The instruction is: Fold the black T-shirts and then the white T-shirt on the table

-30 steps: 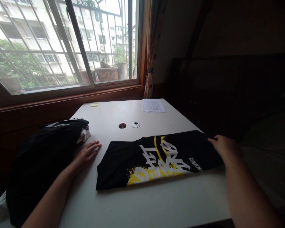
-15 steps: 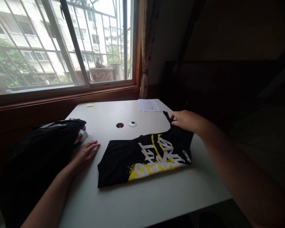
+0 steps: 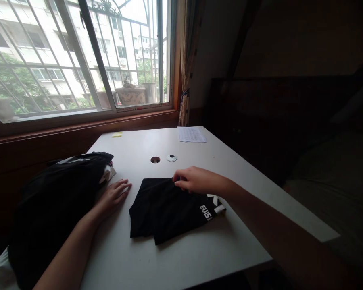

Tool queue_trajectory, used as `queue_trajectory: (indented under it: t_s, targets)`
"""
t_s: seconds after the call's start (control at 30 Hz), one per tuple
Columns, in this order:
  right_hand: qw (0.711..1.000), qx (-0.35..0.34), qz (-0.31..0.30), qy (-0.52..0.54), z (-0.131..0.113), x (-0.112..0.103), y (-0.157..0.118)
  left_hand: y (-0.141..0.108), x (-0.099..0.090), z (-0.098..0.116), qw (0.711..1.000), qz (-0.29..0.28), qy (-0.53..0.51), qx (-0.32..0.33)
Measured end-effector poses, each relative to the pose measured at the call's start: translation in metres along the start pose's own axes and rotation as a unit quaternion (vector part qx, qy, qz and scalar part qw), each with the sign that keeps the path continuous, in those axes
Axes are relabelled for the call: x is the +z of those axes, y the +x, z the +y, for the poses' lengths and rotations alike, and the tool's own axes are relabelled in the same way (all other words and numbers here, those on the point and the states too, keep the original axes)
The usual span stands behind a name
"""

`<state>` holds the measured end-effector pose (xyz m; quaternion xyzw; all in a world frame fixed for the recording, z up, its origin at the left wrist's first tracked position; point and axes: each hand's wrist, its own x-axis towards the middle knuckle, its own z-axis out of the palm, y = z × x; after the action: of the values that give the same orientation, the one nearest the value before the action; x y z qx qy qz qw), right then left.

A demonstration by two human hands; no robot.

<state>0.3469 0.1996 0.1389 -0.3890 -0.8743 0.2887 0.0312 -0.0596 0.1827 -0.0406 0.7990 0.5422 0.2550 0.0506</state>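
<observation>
A black shirt (image 3: 172,213), folded over, lies on the white table (image 3: 157,266), with white lettering near its right end. At its upper edge my right hand (image 3: 193,180) has its fingers bent in a pinch over the cloth; whether fabric is between the fingertips is hard to make out. My left hand (image 3: 113,195) rests flat on the table left of the shirt, fingers spread, holding nothing. Beside that hand is a large heap of dark clothes (image 3: 57,197) with a bit of white fabric showing.
Papers (image 3: 192,134) lie at the table's far edge and a yellow note (image 3: 117,134) at the far left corner. A round hole (image 3: 155,160) and a white disc (image 3: 171,158) sit behind the shirt. A barred window (image 3: 133,60) stands beyond.
My right hand has moved left and nearer, bringing the shirt's right part over onto the rest. The yellow print is now mostly covered. My left hand stays flat on the table.
</observation>
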Motion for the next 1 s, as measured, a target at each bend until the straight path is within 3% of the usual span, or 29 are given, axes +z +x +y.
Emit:
queue_trajectory:
  t_s: [0.17,0.3,0.4,0.57,0.8,1.0]
  targets:
    - [0.983,0.050,0.144,-0.098,0.078,0.036,-0.009,0.003,0.000,0.008,1.000,0.007,0.000,0.013]
    - [0.983,0.063,0.134,-0.113,0.119,0.076,-0.031,0.007,-0.001,0.031,0.999,0.025,-0.017,0.012]
    - [0.982,0.062,0.130,-0.121,0.142,0.089,-0.048,0.009,-0.003,0.054,0.999,-0.003,-0.036,0.022]
    - [0.979,0.082,0.130,-0.135,0.176,0.085,-0.066,0.010,-0.004,0.088,0.991,-0.078,-0.099,0.045]
    - [0.974,0.128,0.150,-0.116,0.213,0.070,-0.080,0.009,-0.011,0.121,0.982,-0.112,-0.138,0.061]
    - [0.977,0.123,0.171,-0.035,0.207,0.059,-0.084,0.007,-0.011,0.126,0.979,-0.106,-0.170,0.022]
